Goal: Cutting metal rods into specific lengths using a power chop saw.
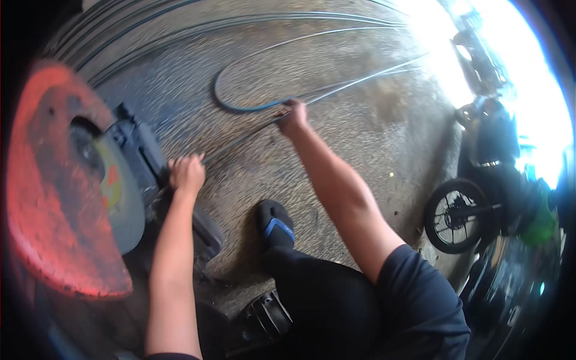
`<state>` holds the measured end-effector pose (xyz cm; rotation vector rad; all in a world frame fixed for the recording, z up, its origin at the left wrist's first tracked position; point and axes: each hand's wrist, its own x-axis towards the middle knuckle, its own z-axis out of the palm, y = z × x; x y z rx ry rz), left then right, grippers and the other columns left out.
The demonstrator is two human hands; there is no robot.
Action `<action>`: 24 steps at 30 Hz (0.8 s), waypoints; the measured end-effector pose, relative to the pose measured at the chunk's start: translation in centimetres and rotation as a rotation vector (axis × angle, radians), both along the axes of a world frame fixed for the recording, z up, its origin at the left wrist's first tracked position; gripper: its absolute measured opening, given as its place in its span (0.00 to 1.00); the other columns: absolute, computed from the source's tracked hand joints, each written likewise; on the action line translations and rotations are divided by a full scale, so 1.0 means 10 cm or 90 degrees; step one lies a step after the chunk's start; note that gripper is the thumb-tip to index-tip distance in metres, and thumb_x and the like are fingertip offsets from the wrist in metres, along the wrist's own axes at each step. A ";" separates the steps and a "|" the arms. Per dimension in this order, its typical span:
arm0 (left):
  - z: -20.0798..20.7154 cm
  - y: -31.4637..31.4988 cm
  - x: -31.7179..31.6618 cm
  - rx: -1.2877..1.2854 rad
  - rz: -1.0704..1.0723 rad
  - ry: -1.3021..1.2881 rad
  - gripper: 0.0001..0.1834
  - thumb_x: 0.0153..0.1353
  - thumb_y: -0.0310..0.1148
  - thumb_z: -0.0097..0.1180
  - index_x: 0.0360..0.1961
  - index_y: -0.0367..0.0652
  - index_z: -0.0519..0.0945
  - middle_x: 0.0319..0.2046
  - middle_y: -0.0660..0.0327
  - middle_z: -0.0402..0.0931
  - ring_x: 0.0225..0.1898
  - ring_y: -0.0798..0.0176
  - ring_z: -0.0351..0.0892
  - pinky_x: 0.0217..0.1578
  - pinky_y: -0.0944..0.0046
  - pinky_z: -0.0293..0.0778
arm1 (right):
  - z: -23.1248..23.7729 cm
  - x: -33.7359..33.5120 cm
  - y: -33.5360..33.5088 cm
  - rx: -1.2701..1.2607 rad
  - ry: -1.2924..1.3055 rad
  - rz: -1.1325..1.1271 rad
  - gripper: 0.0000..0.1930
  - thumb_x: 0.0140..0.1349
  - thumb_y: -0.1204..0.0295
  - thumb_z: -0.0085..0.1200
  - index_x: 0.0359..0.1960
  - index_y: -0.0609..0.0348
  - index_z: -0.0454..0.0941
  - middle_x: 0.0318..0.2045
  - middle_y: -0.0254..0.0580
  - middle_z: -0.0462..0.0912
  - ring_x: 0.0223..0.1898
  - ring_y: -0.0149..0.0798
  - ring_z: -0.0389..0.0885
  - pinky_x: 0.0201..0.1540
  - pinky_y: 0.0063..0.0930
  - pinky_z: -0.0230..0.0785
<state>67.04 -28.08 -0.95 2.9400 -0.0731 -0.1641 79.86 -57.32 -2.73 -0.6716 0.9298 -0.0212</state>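
- A person, seen from a head camera looking down, works a long thin metal rod (252, 135) that lies low over a rough concrete floor (372, 120).
- The right hand (293, 118) is stretched out ahead with its fingers closed around the rod, roughly where a blue-grey loop of the same stock (223, 99) curls back on the floor.
- The left hand (187, 174) sits nearer the body, fingers curled shut where the rod's near end meets a dark clamp block (141, 153) on a cutting machine.
- The rod runs in a straight slant between the two hands, then sweeps on toward the bright doorway at upper right.
- It looks like steel: springy, hard, probably smooth and a little slick, heavy over its whole length yet light in any short span. A long piece will likely whip and sag, so two spaced grips, as here, seem the sound way to take it.
- More rods lie in curved bundles (120, 30) along the far floor.
- A red blade guard (54, 198) with a grey disc (117, 192) fills the left side.
- A foot in a dark sandal (275, 225) rests on the floor.
- A motorcycle (480, 186) stands at right.
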 end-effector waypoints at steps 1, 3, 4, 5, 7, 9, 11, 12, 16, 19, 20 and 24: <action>0.01 0.01 -0.04 0.027 -0.012 -0.015 0.16 0.65 0.41 0.48 0.27 0.46 0.82 0.27 0.53 0.81 0.37 0.52 0.79 0.44 0.50 0.63 | 0.00 -0.06 0.02 0.010 0.018 0.008 0.06 0.55 0.73 0.48 0.32 0.58 0.66 0.20 0.33 0.60 0.17 0.31 0.61 0.19 0.27 0.58; 0.02 0.02 -0.07 0.039 -0.022 -0.025 0.16 0.65 0.41 0.48 0.27 0.45 0.81 0.27 0.54 0.81 0.37 0.52 0.79 0.44 0.50 0.63 | 0.04 -0.11 0.05 0.043 0.020 0.002 0.06 0.53 0.74 0.49 0.31 0.58 0.65 0.23 0.36 0.61 0.17 0.30 0.60 0.20 0.28 0.58; 0.03 0.03 -0.09 0.061 -0.009 -0.010 0.16 0.65 0.41 0.48 0.27 0.45 0.81 0.27 0.54 0.81 0.38 0.52 0.79 0.45 0.51 0.63 | 0.07 -0.11 0.08 0.029 0.015 -0.015 0.07 0.52 0.74 0.49 0.31 0.59 0.65 0.23 0.37 0.61 0.17 0.30 0.59 0.20 0.28 0.58; 0.04 0.03 -0.08 0.056 -0.021 -0.013 0.16 0.65 0.41 0.48 0.27 0.45 0.81 0.27 0.54 0.81 0.38 0.52 0.79 0.45 0.51 0.63 | 0.09 -0.10 0.08 0.028 0.011 -0.014 0.07 0.52 0.74 0.49 0.31 0.59 0.65 0.23 0.37 0.61 0.17 0.30 0.59 0.20 0.28 0.58; 0.03 0.04 -0.08 0.060 -0.009 -0.040 0.17 0.66 0.41 0.47 0.26 0.45 0.81 0.27 0.55 0.81 0.37 0.53 0.78 0.45 0.52 0.63 | 0.12 -0.09 0.09 0.044 0.012 -0.030 0.06 0.52 0.74 0.48 0.30 0.60 0.65 0.23 0.37 0.61 0.17 0.31 0.59 0.20 0.30 0.58; 0.01 0.03 -0.09 0.061 -0.025 -0.045 0.17 0.66 0.41 0.47 0.26 0.45 0.81 0.27 0.55 0.81 0.37 0.53 0.78 0.45 0.53 0.63 | 0.13 -0.13 0.08 0.044 0.015 -0.032 0.06 0.53 0.73 0.48 0.30 0.60 0.65 0.24 0.37 0.61 0.17 0.31 0.58 0.20 0.30 0.58; -0.02 0.02 -0.12 0.064 -0.039 -0.078 0.18 0.67 0.41 0.46 0.25 0.45 0.80 0.26 0.56 0.81 0.36 0.54 0.77 0.46 0.53 0.63 | 0.12 -0.18 0.04 0.061 0.036 -0.056 0.07 0.53 0.73 0.49 0.30 0.60 0.66 0.26 0.37 0.61 0.18 0.33 0.59 0.21 0.31 0.58; -0.03 0.01 -0.14 0.066 -0.046 -0.090 0.18 0.67 0.41 0.46 0.25 0.45 0.80 0.26 0.56 0.81 0.36 0.54 0.77 0.46 0.53 0.63 | 0.12 -0.21 0.02 0.072 0.026 -0.044 0.07 0.53 0.73 0.49 0.30 0.60 0.66 0.26 0.37 0.61 0.18 0.33 0.59 0.21 0.31 0.58; -0.04 0.01 -0.18 0.052 -0.070 -0.138 0.17 0.66 0.41 0.46 0.24 0.44 0.79 0.25 0.56 0.80 0.35 0.54 0.77 0.46 0.53 0.63 | 0.12 -0.30 -0.02 0.050 0.034 -0.066 0.07 0.55 0.72 0.50 0.31 0.60 0.66 0.26 0.37 0.62 0.19 0.32 0.60 0.22 0.31 0.59; -0.02 0.01 -0.20 0.036 -0.077 -0.155 0.15 0.64 0.38 0.49 0.24 0.44 0.78 0.26 0.56 0.79 0.35 0.53 0.76 0.47 0.53 0.62 | 0.16 -0.33 -0.04 0.083 0.050 -0.055 0.07 0.55 0.72 0.49 0.32 0.60 0.66 0.27 0.37 0.62 0.19 0.32 0.60 0.22 0.31 0.59; -0.01 0.01 -0.20 0.038 -0.076 -0.145 0.12 0.63 0.37 0.51 0.24 0.44 0.77 0.26 0.56 0.79 0.36 0.53 0.75 0.48 0.53 0.62 | 0.18 -0.35 -0.04 0.070 0.050 -0.064 0.07 0.55 0.73 0.48 0.32 0.60 0.66 0.27 0.38 0.62 0.19 0.32 0.60 0.22 0.31 0.59; 0.01 0.00 -0.22 0.036 -0.090 -0.153 0.13 0.63 0.37 0.51 0.24 0.43 0.77 0.27 0.56 0.79 0.36 0.52 0.75 0.48 0.54 0.62 | 0.22 -0.45 -0.05 0.058 0.058 -0.098 0.06 0.55 0.74 0.47 0.33 0.61 0.66 0.28 0.39 0.63 0.19 0.32 0.60 0.21 0.31 0.58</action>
